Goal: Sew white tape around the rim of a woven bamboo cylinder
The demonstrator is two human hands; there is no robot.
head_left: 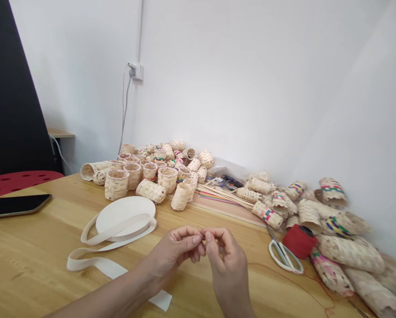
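Note:
My left hand (176,251) and my right hand (229,263) meet above the table, thumbs and fingertips pinched together. Between the fingertips a tiny bit of red shows, which looks like the red thread (284,279) that trails over the table to the right; its end is hidden by the fingers. To the right stands a spool of red thread (300,241). White-handled scissors (286,258) lie beside it. On the left, a roll of cream fabric tape (125,216) lies flat, its loose strip running under my left forearm.
Small woven baskets (116,184) crowd the table's back left. More woven pieces (350,251) are heaped along the right side, by the wall. Thin wooden strips (224,194) lie between the groups. A dark phone (17,206) rests at the left edge, near a red stool (22,181).

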